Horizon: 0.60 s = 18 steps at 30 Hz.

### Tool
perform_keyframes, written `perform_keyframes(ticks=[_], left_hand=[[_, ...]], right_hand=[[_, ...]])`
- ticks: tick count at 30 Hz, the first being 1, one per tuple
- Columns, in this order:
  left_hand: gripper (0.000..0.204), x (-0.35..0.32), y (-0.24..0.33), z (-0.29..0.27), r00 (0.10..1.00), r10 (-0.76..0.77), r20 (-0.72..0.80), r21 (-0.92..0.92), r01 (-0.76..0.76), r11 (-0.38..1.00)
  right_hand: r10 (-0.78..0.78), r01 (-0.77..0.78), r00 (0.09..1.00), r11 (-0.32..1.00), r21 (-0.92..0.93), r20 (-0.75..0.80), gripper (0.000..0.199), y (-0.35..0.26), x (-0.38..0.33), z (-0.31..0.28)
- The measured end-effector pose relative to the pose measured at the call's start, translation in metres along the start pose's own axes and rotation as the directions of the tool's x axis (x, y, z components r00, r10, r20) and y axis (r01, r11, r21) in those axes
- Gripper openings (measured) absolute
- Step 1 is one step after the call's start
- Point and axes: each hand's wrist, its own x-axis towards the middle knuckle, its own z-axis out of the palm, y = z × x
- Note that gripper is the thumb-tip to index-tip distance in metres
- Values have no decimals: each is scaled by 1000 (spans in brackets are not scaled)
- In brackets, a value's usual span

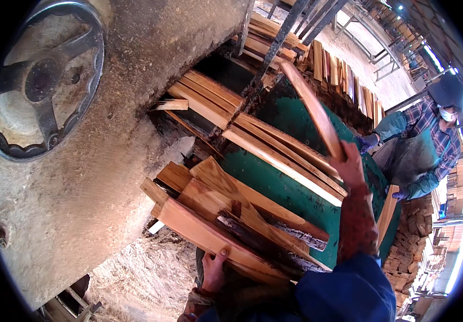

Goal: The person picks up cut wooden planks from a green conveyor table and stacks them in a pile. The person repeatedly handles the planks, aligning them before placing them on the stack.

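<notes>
At the far left a dusty machine housing [108,134] with a spoked handwheel [43,80] is seen, thick with sawdust. Just right of it, a bundle of rough wooden slats [226,220] is carried against the body. The left hand [212,268] is clamped on the bundle's lower edge, thumb over the lowest board. Judging by the uneven ends, the bundle would best be kept level and squared before more is added, lest loose pieces slide off. Further right, the green worktop [290,193] carries more sawn slats [274,145]. Above it a single long slat [314,110] is gripped at its near end by the right hand [349,163], fingers closed around it, the slat tilted upward. It would best be lowered flat and parallel. At the far right, a co-worker [424,145] stands beside stacked boards [408,247].
</notes>
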Motion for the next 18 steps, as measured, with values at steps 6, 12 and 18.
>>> perform_keyframes(ticks=[6, 12, 18], left_hand=[[59, -1, 4, 0, 998, 61, 34, -38, -59, 998], [59, 1, 4, -5, 999, 14, 41, 70, -17, 997], [61, 4, 5, -5, 994, 77, 77, 69, -83, 994]], right_hand=[[-125, -52, 925, 894, 445, 359, 73, -98, -79, 5], [-280, 73, 715, 941, 330, 641, 56, -103, -97, 55], [-372, 173, 692, 918, 357, 619, 53, -113, -63, 47]])
